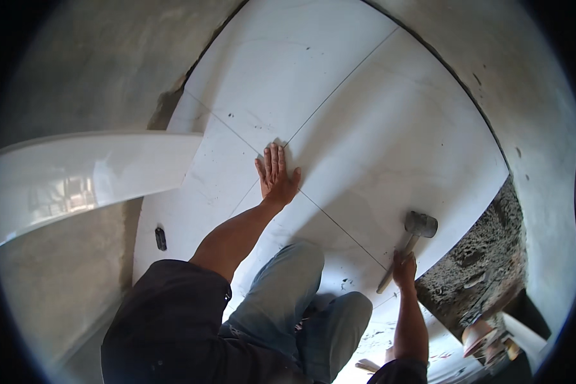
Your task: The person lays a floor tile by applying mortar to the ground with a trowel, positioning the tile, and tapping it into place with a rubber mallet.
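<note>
Mallet [421, 224] in right hand [404, 267]

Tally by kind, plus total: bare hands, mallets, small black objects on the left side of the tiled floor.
Left hand and right hand: 2
Mallet: 1
Small black object: 1
Total: 4

The left hand [278, 177] hides where the tile joints [342, 85] cross.

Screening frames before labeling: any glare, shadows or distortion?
Head view: glare patch on the glossy white panel, soft shadows on the floor tiles; head view, rim: tile edges bowed by fisheye, corners black; head view: mallet reasonably sharp.
</note>
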